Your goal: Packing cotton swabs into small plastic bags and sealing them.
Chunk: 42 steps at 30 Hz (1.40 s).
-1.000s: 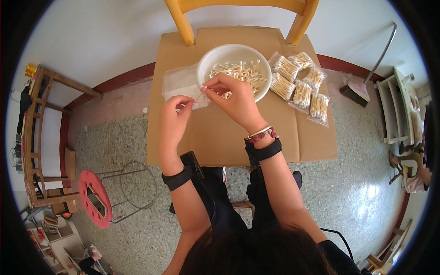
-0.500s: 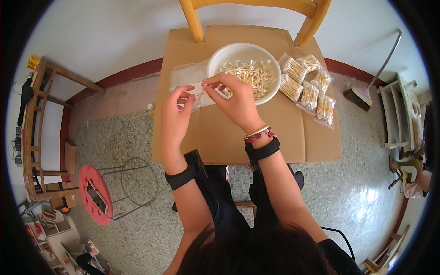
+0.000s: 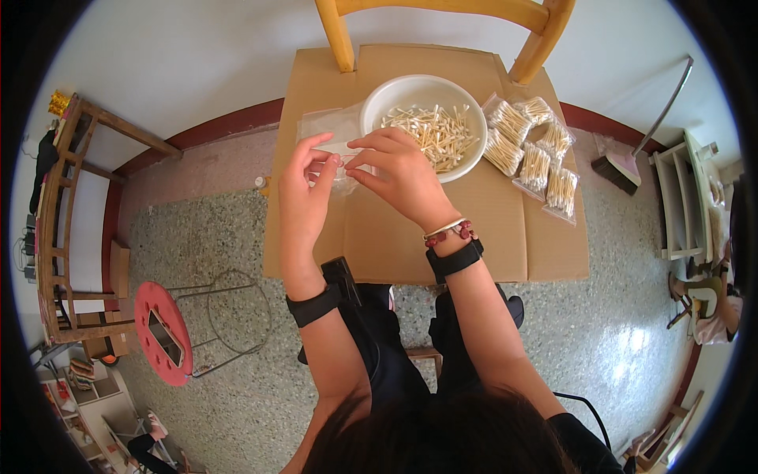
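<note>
Above the left part of the cardboard sheet (image 3: 442,229), my two hands come close together at a small clear plastic bag (image 3: 345,183), which shows a thin reddish line near its edge. My left hand (image 3: 304,178) pinches it between thumb and fingers. My right hand (image 3: 403,174) has its fingertips closed on the bag's near side; the exact grip is partly hidden. Just beyond my right hand stands a white bowl (image 3: 377,100) with many loose cotton swabs (image 3: 438,136). More clear plastic bags (image 3: 324,122) lie flat to the left of the bowl.
Several filled bags of cotton swabs (image 3: 535,167) lie right of the bowl. The cardboard rests on a wooden chair (image 3: 335,35). A red stool (image 3: 150,296) with a phone (image 3: 166,336) stands at lower left. A broom (image 3: 620,170) leans at the right.
My right fingertips have come down a little and spread slightly along the bag. My left hand has barely moved. The bowl and the filled bags have stayed put.
</note>
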Each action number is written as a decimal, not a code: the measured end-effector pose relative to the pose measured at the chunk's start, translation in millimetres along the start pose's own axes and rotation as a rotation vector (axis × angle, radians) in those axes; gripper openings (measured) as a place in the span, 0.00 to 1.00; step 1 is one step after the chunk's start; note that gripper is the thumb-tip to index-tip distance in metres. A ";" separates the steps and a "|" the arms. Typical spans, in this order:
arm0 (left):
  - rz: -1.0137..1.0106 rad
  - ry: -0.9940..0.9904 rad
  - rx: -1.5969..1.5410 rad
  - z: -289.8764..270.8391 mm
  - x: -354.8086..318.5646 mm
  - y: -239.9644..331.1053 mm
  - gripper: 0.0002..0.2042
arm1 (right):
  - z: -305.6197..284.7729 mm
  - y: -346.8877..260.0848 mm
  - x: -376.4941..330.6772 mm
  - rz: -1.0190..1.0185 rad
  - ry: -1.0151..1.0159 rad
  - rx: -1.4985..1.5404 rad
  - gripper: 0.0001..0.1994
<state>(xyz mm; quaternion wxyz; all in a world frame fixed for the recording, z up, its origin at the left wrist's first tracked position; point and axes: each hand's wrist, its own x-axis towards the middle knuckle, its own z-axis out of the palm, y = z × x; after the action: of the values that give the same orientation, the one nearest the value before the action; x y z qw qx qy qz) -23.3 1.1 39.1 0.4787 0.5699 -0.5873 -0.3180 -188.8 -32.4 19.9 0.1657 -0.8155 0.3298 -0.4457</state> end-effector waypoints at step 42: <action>-0.016 -0.104 0.338 21.3 -4.9 3.6 0.08 | -14.7 41.1 -16.3 0.375 0.123 -0.296 0.03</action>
<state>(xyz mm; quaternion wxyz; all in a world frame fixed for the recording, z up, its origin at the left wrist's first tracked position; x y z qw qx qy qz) -44.9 2.8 34.2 0.3425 0.6295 -0.6520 -0.2477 -223.3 -50.7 -5.4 0.1037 -0.7268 0.5464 -0.4030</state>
